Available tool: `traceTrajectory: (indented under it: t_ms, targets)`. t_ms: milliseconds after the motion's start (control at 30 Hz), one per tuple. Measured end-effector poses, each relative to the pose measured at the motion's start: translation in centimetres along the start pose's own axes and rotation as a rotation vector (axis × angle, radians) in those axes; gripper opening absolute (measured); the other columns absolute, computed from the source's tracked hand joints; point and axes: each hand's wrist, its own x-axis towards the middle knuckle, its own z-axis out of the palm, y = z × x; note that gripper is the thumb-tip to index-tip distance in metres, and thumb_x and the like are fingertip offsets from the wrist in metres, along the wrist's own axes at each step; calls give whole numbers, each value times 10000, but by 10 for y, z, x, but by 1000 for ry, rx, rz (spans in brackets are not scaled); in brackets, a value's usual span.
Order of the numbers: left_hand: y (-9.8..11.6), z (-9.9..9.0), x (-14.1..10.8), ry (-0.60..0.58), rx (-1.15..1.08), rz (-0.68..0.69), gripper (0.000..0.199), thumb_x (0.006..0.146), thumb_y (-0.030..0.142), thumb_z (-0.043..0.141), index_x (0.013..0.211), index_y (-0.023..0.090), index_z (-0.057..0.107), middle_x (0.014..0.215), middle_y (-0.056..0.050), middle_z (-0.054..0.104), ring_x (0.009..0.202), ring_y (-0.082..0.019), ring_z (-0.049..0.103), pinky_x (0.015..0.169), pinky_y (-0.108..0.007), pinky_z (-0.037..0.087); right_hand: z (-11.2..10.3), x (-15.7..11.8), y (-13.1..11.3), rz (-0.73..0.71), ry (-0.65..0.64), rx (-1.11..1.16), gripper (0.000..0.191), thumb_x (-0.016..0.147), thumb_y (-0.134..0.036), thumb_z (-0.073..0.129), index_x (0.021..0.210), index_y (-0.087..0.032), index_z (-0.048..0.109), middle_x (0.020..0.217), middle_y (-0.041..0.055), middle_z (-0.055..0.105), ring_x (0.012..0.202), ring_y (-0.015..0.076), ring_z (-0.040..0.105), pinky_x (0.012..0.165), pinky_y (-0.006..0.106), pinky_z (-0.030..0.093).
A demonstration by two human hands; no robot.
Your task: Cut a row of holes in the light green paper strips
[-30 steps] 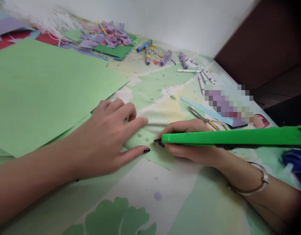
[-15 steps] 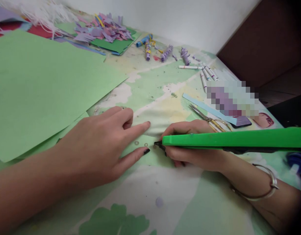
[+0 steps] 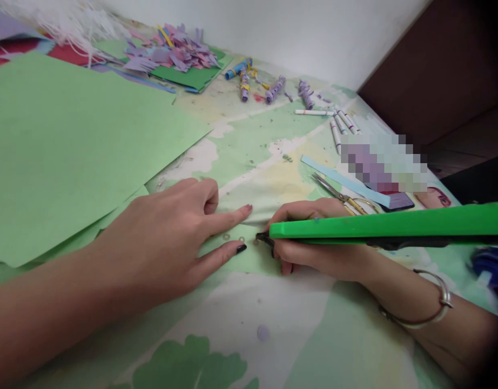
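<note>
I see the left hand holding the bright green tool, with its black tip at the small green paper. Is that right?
Not quite: the head view shows the right hand holding the bright green tool, with its black tip at the small green paper.

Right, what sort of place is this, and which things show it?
Probably a craft table, though whether at home or in a classroom I cannot tell: cut paper pieces, scissors and white marker pens lie about on it.
</note>
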Motion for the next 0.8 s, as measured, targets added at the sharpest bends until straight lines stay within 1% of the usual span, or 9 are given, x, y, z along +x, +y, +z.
traceTrajectory:
  t_ms: [67, 200, 333, 467, 567, 633, 700, 733, 800]
  targets:
    - [1, -1, 0, -18, 7, -8, 414, 883, 473, 380, 1228, 358, 579, 823, -51, 515, 681, -184, 501, 507, -252, 295, 0, 0, 0, 8, 4, 6, 68, 688, -129, 575, 703, -168, 629, 493, -10, 662, 472, 111, 633, 430, 141, 461]
    - [2, -4, 1, -112, 9, -45, 421, 892, 484, 354, 1247, 385, 556, 845, -53, 512, 700, -191, 511, 523, -260, 320, 0, 0, -1, 56, 1, 39, 75, 668, -128, 571, 706, -162, 626, 486, -11, 654, 456, 110, 620, 411, 141, 454]
    - [3, -7, 2, -122, 22, -58, 423, 888, 487, 349, 1251, 399, 547, 845, -49, 510, 679, -186, 512, 502, -257, 308, 1, 0, -1, 53, 16, 41, 79, 668, -122, 570, 700, -161, 631, 469, -15, 639, 437, 101, 595, 411, 140, 448]
    - [12, -6, -4, -140, 110, -80, 428, 889, 434, 353, 1275, 373, 530, 807, -39, 508, 565, -153, 468, 453, -244, 210, 1, -3, 3, -57, 43, 4, 115, 711, -132, 579, 764, -149, 680, 459, -33, 596, 393, 71, 526, 390, 139, 408]
    - [22, -4, -15, -123, 230, -95, 467, 907, 390, 324, 1309, 248, 512, 833, -60, 537, 550, -162, 470, 440, -265, 157, 0, -2, 7, -197, 42, -33, 112, 721, -143, 608, 784, -139, 699, 507, -35, 589, 396, 50, 480, 373, 138, 364]
    - [27, -3, -22, -91, 264, -55, 508, 909, 389, 324, 1324, 144, 486, 895, -89, 565, 665, -211, 531, 446, -287, 204, -1, 0, 10, -215, 58, -44, 87, 708, -130, 622, 755, -141, 694, 515, -38, 585, 400, 45, 471, 373, 135, 356]
    - [28, -3, -25, -48, 259, -20, 513, 910, 394, 339, 1301, 103, 497, 905, -102, 576, 739, -239, 536, 483, -313, 270, -3, 3, 13, -174, 43, 0, 92, 708, -120, 617, 759, -148, 687, 479, -49, 571, 390, 50, 480, 379, 131, 373]
    - [27, -4, -24, -26, 230, 10, 483, 911, 384, 353, 1275, 118, 524, 894, -99, 579, 750, -241, 529, 507, -323, 293, -3, 4, 15, -154, 21, 36, 102, 711, -118, 612, 775, -152, 685, 460, -55, 564, 385, 54, 490, 383, 130, 387]
    - [23, -7, -21, 2, 68, 34, 365, 904, 329, 401, 1185, 205, 597, 897, -81, 588, 765, -232, 516, 557, -330, 321, -4, 5, 17, -130, -21, 94, 121, 718, -118, 606, 804, -157, 681, 450, -57, 569, 390, 67, 522, 395, 131, 414]
